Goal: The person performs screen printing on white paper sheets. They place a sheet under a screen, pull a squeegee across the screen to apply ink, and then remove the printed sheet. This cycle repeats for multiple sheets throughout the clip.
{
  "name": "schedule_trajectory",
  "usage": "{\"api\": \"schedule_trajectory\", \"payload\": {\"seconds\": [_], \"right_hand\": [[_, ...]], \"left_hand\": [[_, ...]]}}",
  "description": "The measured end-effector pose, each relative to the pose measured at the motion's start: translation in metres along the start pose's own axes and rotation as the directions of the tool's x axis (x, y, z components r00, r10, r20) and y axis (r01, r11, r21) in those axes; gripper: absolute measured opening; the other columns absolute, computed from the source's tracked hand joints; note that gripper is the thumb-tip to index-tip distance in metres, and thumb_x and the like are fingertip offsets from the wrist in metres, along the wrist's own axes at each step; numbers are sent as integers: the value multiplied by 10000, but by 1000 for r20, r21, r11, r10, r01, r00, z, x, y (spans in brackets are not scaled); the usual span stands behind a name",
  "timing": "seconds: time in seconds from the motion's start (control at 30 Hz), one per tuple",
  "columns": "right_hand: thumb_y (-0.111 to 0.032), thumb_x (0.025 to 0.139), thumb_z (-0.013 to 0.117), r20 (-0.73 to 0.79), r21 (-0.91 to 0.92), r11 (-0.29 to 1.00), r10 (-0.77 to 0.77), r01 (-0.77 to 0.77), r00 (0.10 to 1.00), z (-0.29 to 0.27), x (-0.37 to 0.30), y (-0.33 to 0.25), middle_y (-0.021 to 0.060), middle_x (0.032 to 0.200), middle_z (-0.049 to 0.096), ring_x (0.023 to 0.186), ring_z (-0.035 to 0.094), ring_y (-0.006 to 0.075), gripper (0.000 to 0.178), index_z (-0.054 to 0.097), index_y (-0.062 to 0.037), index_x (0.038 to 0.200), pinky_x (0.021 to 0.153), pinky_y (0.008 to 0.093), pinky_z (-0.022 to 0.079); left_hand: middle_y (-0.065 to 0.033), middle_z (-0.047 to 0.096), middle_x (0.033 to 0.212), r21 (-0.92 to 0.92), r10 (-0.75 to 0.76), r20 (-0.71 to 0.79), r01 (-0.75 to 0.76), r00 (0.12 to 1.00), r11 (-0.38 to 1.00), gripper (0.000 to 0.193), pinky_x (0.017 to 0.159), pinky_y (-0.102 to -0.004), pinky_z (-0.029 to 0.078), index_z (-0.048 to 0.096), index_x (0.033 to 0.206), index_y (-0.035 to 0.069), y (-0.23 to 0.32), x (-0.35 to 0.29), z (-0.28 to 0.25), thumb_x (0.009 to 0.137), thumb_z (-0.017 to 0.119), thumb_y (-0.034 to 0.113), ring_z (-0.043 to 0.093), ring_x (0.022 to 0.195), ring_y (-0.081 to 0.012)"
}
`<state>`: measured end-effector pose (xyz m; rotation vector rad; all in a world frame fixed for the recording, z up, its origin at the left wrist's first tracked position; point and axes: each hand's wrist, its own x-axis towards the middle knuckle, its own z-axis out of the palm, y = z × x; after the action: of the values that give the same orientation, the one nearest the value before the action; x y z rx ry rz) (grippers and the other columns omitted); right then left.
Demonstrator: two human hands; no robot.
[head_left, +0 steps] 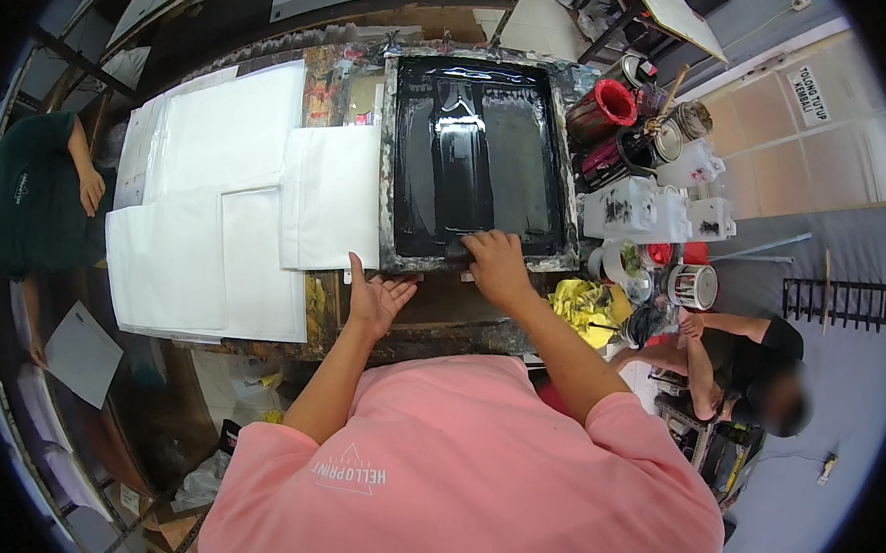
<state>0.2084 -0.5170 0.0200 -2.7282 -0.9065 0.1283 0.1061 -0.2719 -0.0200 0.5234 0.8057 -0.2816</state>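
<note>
A screen-printing frame [388,163] lies on the worktable in front of me. Glossy black ink [460,182] covers its mesh, with a darker wet band running toward me. My right hand [498,269] is at the frame's near edge, fingers curled over a small dark thing at the end of that band; the hand and the ink hide most of it. My left hand [382,301] lies open, palm up and fingers spread, beside the frame's near left corner. Just above its thumb is a white flat sheet or bag [332,196] next to the frame.
White sheets [168,262] lie stacked on the left. Ink containers, including a red-stained bucket [604,107] and white jugs [622,206], crowd the right side near a yellow crumpled cloth [587,309]. One person [42,190] stands at left; another [759,363] sits at right.
</note>
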Motion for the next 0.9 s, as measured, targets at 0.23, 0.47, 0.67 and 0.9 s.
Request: {"api": "schedule_trajectory", "payload": {"seconds": [0.23, 0.47, 0.67, 0.9], "right_hand": [[-127, 849, 742, -74, -100, 995, -6, -1, 997, 32, 49, 11, 57, 1206, 665, 1170, 616, 273, 453, 661, -142, 1294, 995, 517, 416], [-162, 955, 676, -106, -175, 983, 32, -50, 994, 17, 220, 76, 52, 1205, 677, 1150, 638, 287, 364, 659, -160, 1319, 997, 555, 425], [-249, 904, 748, 142, -145, 989, -18, 39, 990, -25, 131, 47, 84, 1192, 672, 1151, 645, 317, 444, 618, -132, 1312, 963, 552, 468], [-540, 915, 733, -204, -95, 995, 13, -33, 979, -146, 41, -44, 116, 1075, 633, 1018, 603, 339, 531, 670, -75, 1163, 914, 510, 412]], "left_hand": [[-356, 302, 1634, 28, -64, -90, 67, 994, 997, 1370, 1224, -508, 434, -100, 1668, -68, -3, 12, -8, 912, 443, 936, 465, 1473, -464], [-307, 441, 1541, 69, -46, -119, 55, 992, 996, 1229, 1179, -493, 480, 158, 1638, -71, 2, 0, 0, 944, 457, 898, 540, 1388, -410], [-256, 592, 1428, 150, 50, -46, -42, 998, 988, 1036, 1160, -478, 490, 355, 1537, -60, 3, -25, 13, 1017, 387, 836, 593, 1348, -357], [-261, 573, 1495, 113, 289, 421, -366, 860, 924, 995, 1248, -517, 387, 348, 1564, -56, 44, -70, 48, 1053, 296, 797, 525, 1447, -390]]}}
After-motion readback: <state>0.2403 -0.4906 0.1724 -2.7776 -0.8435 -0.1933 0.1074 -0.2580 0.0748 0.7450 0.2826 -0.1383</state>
